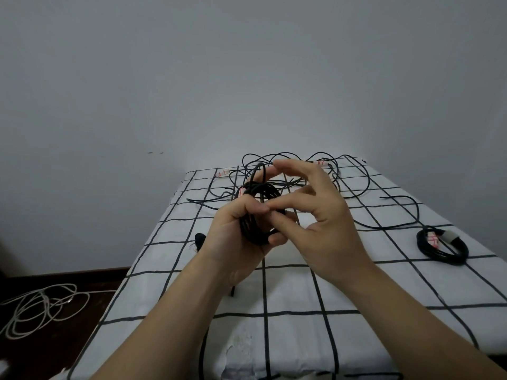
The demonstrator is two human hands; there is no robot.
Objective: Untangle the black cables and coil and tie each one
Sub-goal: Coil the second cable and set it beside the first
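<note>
While the left hand (238, 231) grips the coiled cable (259, 192) to keep its turns bunched, the right hand (321, 215) spreads most fingers (297, 169), thumb and forefinger pinching the free loop (260, 168), apparently for wrapping.

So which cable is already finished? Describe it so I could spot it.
Start at the white cloth with the black grid. Near its right edge lies a small black coil. Unlike the loose tangle at the far end, it is wound tight and bound with a white band.
</note>
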